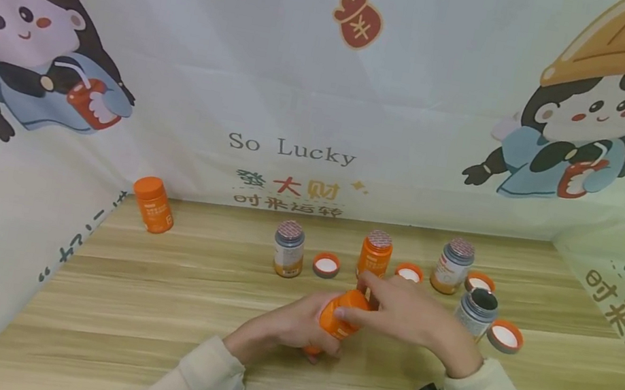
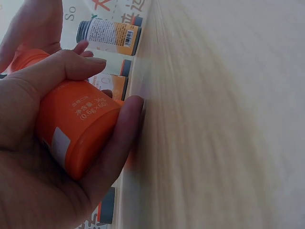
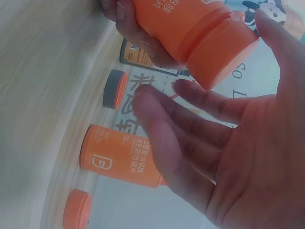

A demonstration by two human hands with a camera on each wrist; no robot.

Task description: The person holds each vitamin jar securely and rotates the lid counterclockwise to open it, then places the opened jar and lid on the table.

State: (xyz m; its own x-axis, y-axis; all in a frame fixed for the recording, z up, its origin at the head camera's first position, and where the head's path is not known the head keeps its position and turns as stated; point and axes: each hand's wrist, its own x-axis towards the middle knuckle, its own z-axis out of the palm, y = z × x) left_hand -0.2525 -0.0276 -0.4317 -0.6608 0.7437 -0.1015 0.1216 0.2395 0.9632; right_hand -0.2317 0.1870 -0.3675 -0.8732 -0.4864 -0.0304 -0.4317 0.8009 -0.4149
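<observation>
My left hand [image 1: 297,322] grips an orange bottle [image 1: 341,320] around its body and holds it tilted just above the table. An orange cap [image 3: 221,50] sits on this bottle. Around the cap end, my right hand [image 1: 407,311] hovers with its fingers spread and loosely bent. In the right wrist view a gap shows between the lower fingers and the cap, and one fingertip reaches close to the cap's edge; whether it touches is unclear. Pale printing covers the bottle's side in the left wrist view. Behind the hands stands an uncapped orange bottle [image 1: 375,252] with a patterned seal.
Uncapped grey-necked bottles stand at centre [image 1: 288,256] and back right [image 1: 451,270]; another grey bottle [image 1: 475,312] has a dark open mouth. Beside them lie several upturned caps, including a near-centre cap [image 1: 327,266] and a right cap [image 1: 505,336]. A capped orange bottle [image 1: 154,206] stands far left.
</observation>
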